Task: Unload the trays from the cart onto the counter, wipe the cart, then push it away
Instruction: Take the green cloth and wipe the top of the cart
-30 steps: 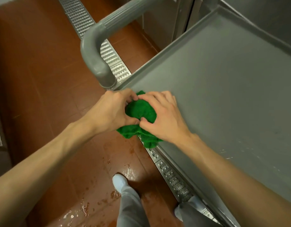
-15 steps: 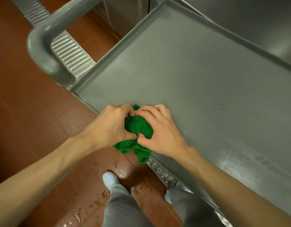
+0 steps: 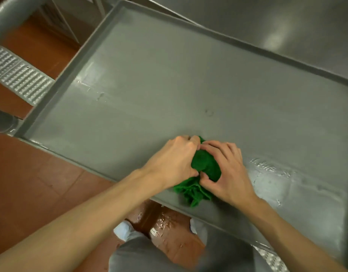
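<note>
The grey cart's top shelf (image 3: 149,79) fills most of the view, with a raised rim and no trays on it. A bunched green cloth (image 3: 204,169) lies on the shelf near its front edge. My left hand (image 3: 173,161) grips the cloth from the left and my right hand (image 3: 228,171) grips it from the right, thumbs pressed into it. Wet streaks (image 3: 271,167) shine on the shelf to the right of my hands. The cart's grey tubular handle (image 3: 6,20) shows at the upper left.
A stainless steel counter surface (image 3: 267,22) runs along the cart's far side. The floor is red-brown tile (image 3: 31,173) with a metal drain grate (image 3: 18,75) at left and wet patches (image 3: 163,226) near my feet.
Both hands have slid the cloth rightward along the shelf's front edge, away from the handle corner. The handle has drifted to the upper left of view.
</note>
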`<state>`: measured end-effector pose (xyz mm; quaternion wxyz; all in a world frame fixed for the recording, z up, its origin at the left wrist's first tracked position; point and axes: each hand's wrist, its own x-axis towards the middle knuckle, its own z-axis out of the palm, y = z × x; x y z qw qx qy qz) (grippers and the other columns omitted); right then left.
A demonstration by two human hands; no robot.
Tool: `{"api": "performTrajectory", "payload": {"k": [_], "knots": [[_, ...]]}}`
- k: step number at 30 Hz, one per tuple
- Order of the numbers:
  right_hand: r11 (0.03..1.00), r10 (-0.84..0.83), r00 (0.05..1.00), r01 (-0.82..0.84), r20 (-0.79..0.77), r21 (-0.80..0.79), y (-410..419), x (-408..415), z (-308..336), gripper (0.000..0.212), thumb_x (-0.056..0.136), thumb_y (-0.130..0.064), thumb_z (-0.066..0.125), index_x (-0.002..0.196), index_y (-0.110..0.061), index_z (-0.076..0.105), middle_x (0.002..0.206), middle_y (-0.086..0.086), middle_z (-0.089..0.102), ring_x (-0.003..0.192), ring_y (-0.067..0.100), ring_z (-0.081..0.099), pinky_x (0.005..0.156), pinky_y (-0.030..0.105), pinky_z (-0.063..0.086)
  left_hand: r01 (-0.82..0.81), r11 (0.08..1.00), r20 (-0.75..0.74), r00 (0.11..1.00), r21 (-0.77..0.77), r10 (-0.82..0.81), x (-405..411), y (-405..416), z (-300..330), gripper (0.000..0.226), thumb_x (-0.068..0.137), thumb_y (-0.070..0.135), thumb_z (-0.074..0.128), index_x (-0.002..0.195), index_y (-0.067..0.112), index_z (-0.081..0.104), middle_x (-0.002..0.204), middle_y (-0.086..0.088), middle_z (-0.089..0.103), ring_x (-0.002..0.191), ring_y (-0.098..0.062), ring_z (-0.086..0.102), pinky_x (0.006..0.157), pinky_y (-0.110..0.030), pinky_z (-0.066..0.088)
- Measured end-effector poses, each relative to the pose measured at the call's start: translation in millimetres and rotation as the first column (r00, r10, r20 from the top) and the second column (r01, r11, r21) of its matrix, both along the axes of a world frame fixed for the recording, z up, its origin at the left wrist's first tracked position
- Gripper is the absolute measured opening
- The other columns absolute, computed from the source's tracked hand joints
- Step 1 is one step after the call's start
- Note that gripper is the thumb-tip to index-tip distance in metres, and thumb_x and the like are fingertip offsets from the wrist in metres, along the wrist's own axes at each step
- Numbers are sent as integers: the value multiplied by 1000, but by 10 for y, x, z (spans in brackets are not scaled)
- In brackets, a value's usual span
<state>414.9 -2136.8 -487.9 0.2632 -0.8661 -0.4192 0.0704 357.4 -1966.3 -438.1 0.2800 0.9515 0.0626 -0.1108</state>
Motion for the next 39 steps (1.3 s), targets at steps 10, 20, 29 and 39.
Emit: {"api": "performTrajectory", "payload": {"k": [10,20,29,39], "knots": [[911,-412,911,413,26,-15,-1305,259,65,59,69,-28,59,126,-13,58,127,2,58,113,27,51,100,35,37,350,935,61,936,-53,-347,918,-1282,17,50,71,20,82,110,8,54,109,-14,61,99,-36,61,76,-41,45],[692,-720,691,722,63,-17,-2187,170,111,61,75,-29,52,132,-10,51,129,9,54,117,24,44,102,26,29,553,826,142,831,-111,-538,1366,-2355,56,46,72,4,78,112,7,55,107,-13,59,97,-32,58,65,-34,37],[595,-803,592,804,71,24,-1959,170,77,60,76,-26,49,133,-5,52,131,16,54,116,32,44,100,25,27,606,787,169,793,-117,-586,1463,-2253,41,44,77,4,74,116,6,54,110,-12,58,101,-28,57,77,-39,49],[725,-689,722,686,59,63,-1138,703,62,60,77,-26,52,132,-4,53,130,15,54,118,33,46,104,32,33,450,889,169,886,-84,-432,1694,-1362,-66,48,74,5,74,118,9,54,115,-11,59,108,-28,53,84,-47,48]]}}
